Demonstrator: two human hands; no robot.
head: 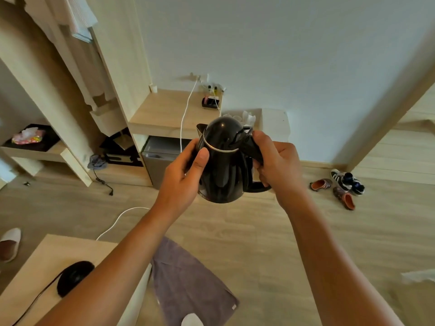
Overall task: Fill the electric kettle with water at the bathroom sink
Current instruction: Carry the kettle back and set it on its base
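Note:
I hold a black electric kettle (223, 161) in mid-air in front of me, upright, with its domed lid closed. My left hand (183, 177) wraps the kettle's left side, thumb pressed on the body. My right hand (275, 165) grips the black handle on the right, thumb near the lid catch. The kettle's round black base (74, 276) with its cord lies on the wooden table at the lower left. No sink is in view.
A wooden shelf unit (162, 114) with a small grey fridge (157, 158) stands ahead against the wall. A white cable (183, 123) trails to the floor. A grey towel (190, 283) lies below me, shoes (341, 187) at right, a slipper (9, 243) at left.

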